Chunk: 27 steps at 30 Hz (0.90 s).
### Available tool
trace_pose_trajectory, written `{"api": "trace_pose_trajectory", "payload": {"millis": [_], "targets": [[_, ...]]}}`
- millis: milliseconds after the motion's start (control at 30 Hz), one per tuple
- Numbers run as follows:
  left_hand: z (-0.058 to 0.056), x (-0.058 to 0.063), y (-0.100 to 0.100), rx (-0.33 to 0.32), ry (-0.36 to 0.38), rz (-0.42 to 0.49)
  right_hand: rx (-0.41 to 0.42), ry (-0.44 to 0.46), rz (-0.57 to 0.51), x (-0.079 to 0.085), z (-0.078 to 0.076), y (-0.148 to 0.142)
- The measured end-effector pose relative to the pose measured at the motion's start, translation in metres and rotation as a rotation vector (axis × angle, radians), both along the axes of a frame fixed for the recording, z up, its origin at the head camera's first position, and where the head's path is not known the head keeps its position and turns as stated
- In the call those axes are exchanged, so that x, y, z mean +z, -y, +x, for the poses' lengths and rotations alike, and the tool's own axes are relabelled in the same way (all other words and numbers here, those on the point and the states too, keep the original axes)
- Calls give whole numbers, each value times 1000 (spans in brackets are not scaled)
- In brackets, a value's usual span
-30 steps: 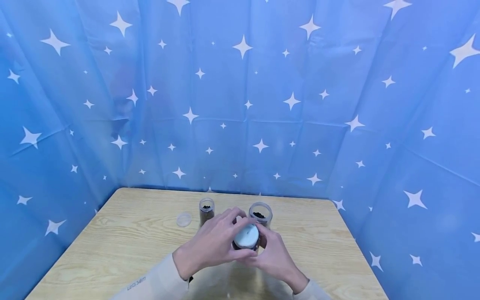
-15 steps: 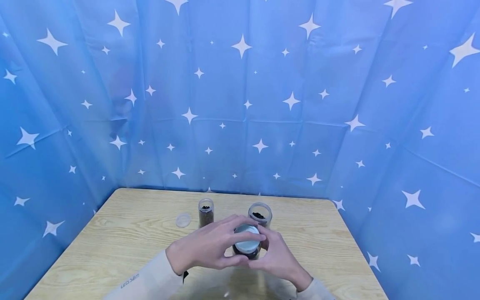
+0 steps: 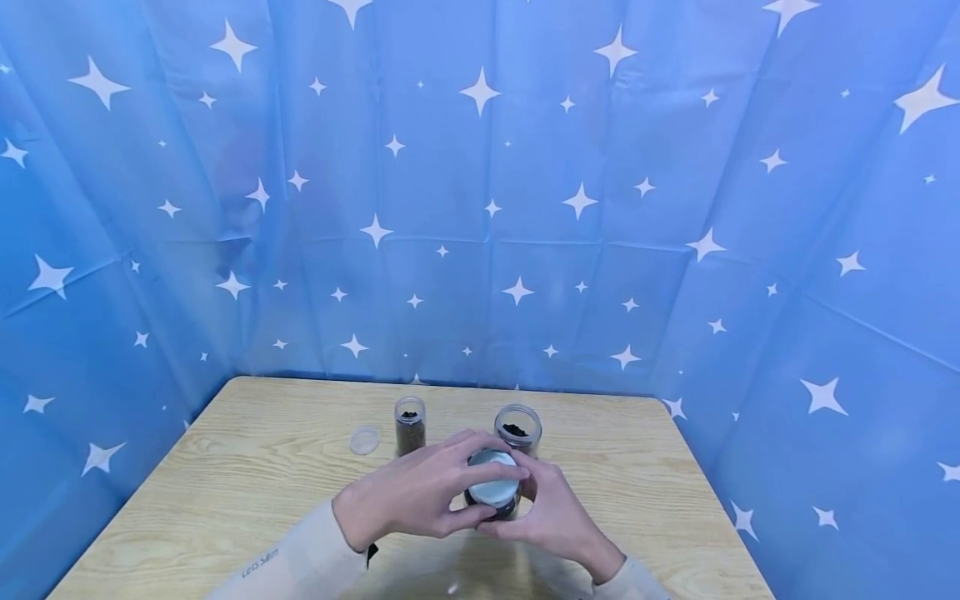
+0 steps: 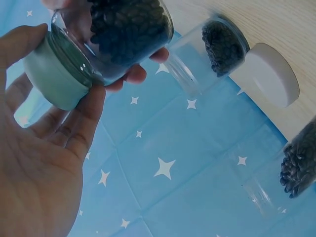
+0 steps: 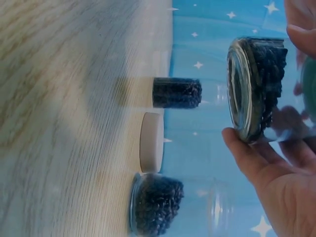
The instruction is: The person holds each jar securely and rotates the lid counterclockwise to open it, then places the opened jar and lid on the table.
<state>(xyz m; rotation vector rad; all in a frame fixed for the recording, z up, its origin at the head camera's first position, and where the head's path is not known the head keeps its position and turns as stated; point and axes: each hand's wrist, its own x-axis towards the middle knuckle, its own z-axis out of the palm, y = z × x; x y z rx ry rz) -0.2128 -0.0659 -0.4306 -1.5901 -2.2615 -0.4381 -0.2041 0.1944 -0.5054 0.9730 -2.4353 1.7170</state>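
Both hands hold a clear glass jar (image 5: 259, 89) of dark beans or seeds, raised off the table and tilted in the wrist views. My left hand (image 3: 420, 492) grips its pale green lid (image 4: 57, 74), fingers on one side and thumb on the other. The lid sits on the jar's mouth. Around the jar's body curls my right hand (image 3: 555, 517), with fingertips near the base in the right wrist view. Just beyond the hands stands a wide uncapped jar (image 3: 519, 427) with dark contents. A narrow uncapped jar (image 3: 410, 429) stands behind the left hand.
A clear disc-like lid (image 3: 365, 441) lies left of the narrow jar. Between the two standing jars, a white lid (image 5: 151, 143) shows in the wrist views. The wooden table (image 3: 660, 500) ends at a blue star-printed curtain (image 3: 450, 167).
My left hand has turned on the lid, its fingers now reaching farther across the top. The held jar has come slightly toward me. The standing jars stay put.
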Motion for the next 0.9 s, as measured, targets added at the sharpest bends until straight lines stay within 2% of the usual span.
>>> {"api": "trace_pose_trajectory", "payload": {"millis": [300, 633, 767, 900], "targets": [[5, -1, -6, 54, 27, 98, -30, 7, -5, 2, 1, 4], [11, -10, -15, 242, 47, 186, -82, 34, -31, 2, 5, 12], [13, -10, -18, 283, 58, 198, -100, 34, -21, 3, 6, 14], [13, -9, -18, 294, 59, 203, -107, 36, -22, 4, 5, 15]]}}
